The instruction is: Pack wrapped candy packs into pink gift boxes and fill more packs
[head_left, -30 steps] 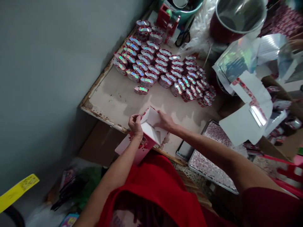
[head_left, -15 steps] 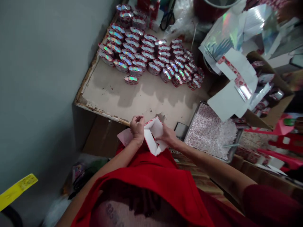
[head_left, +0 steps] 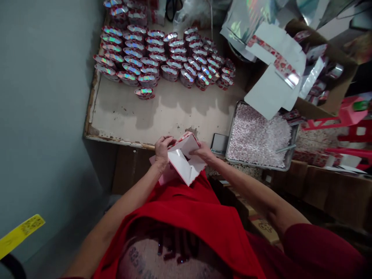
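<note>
Drawn nearer the body, the white-lined pink cardboard box (head_left: 178,159) sits between left hand (head_left: 162,149) and right hand (head_left: 204,152), both gripping it.

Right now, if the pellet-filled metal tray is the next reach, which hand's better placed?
Probably the right hand: it grips the open carton on the side nearer the metal tray. The left hand is on the opposite side and would likely reach across.
</note>
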Action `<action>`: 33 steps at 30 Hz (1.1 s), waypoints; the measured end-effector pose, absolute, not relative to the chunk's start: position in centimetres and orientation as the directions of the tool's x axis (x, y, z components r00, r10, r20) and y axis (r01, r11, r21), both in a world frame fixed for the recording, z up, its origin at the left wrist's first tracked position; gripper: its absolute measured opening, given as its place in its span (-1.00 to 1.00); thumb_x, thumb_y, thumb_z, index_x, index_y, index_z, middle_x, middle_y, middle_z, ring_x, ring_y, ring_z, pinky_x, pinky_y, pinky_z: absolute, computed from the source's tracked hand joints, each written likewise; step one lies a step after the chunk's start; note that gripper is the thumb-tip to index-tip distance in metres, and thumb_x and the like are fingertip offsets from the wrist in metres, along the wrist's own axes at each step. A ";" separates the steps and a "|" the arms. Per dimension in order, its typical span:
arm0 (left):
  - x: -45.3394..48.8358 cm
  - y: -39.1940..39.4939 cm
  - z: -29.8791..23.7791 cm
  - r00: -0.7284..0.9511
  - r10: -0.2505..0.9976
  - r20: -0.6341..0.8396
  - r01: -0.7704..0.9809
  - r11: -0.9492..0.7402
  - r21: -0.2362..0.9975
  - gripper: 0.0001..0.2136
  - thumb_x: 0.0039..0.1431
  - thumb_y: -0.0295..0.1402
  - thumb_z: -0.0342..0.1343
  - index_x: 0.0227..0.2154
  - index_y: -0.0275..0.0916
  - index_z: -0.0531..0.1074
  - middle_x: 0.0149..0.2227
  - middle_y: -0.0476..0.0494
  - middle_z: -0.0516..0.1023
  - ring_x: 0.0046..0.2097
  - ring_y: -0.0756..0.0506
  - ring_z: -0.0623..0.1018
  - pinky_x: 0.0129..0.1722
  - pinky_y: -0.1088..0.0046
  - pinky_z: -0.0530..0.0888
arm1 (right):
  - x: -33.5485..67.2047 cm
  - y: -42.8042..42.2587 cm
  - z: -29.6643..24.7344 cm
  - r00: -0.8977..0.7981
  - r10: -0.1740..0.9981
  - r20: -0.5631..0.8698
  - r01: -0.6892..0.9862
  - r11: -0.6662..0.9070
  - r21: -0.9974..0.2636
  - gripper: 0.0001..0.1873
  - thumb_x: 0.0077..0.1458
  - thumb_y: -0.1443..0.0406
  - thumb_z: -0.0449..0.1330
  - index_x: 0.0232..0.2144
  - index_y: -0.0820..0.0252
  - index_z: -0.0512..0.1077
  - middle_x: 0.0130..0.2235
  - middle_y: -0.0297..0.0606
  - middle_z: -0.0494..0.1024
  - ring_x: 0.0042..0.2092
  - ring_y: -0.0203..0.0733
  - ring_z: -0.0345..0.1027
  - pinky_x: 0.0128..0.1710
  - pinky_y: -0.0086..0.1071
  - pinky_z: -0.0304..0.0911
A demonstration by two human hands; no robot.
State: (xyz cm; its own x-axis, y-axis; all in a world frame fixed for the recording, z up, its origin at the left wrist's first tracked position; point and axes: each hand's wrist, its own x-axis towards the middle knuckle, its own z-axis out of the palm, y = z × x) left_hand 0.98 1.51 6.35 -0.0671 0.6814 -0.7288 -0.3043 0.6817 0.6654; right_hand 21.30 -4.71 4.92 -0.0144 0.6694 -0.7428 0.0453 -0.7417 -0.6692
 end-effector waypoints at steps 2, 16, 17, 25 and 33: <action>0.6 1.8 6.5 -0.102 0.664 -0.741 -0.343 0.675 0.653 -0.66 -0.22 -0.15 0.30 -0.37 -0.23 0.47 -0.47 -0.04 0.57 -0.36 -0.09 0.58 -0.23 0.37 0.50 | 20.6 -4.9 5.2 -0.126 0.618 -0.776 -0.089 -0.786 -0.611 -0.43 -0.47 0.30 0.52 -0.26 0.26 0.57 -0.30 -0.30 0.67 -0.27 -0.11 0.51 -0.16 -0.24 0.48; -0.9 5.3 15.9 0.042 0.843 -0.536 -0.049 0.538 0.842 -0.72 -0.02 -0.12 0.26 -0.40 -0.25 0.51 -0.56 -0.07 0.58 -0.46 -0.09 0.61 -0.40 0.49 0.45 | 16.7 -6.7 15.4 -0.207 0.486 -0.849 -0.555 -0.773 -0.307 -0.37 -0.31 0.36 0.55 -0.10 0.25 0.54 -0.21 -0.14 0.72 -0.30 -0.09 0.57 -0.14 -0.16 0.56; -0.9 5.8 16.0 0.058 0.855 -0.515 -0.049 0.518 0.854 -0.72 0.00 -0.10 0.24 -0.41 -0.25 0.51 -0.57 -0.08 0.57 -0.45 -0.09 0.62 -0.40 0.50 0.45 | 16.5 -6.7 15.8 -0.186 0.511 -0.840 -0.573 -0.750 -0.330 -0.38 -0.32 0.35 0.55 -0.10 0.25 0.54 -0.20 -0.14 0.72 -0.30 -0.10 0.57 -0.16 -0.20 0.55; 2.0 12.4 19.0 0.248 0.903 -0.352 -0.091 0.383 0.919 -0.71 0.07 -0.09 0.30 -0.32 -0.22 0.50 -0.59 0.04 0.52 -0.56 -0.02 0.55 -0.54 0.56 0.37 | 17.9 -4.8 18.5 -0.070 0.689 -0.721 -0.669 -0.568 -0.478 -0.32 -0.29 0.26 0.56 -0.05 0.18 0.50 -0.13 -0.19 0.73 -0.19 -0.10 0.60 -0.08 -0.27 0.55; 4.7 19.4 25.9 0.225 0.936 0.272 -0.333 -0.189 0.924 -0.72 0.20 -0.12 0.36 -0.16 -0.17 0.54 -0.33 0.00 0.58 -0.31 0.02 0.57 -0.28 0.53 0.49 | 23.7 2.2 22.9 0.043 0.983 -0.178 -0.012 -0.177 -0.984 -0.69 0.03 0.24 0.45 -0.14 0.11 0.58 -0.16 -0.29 0.71 -0.13 -0.09 0.58 -0.06 -0.22 0.53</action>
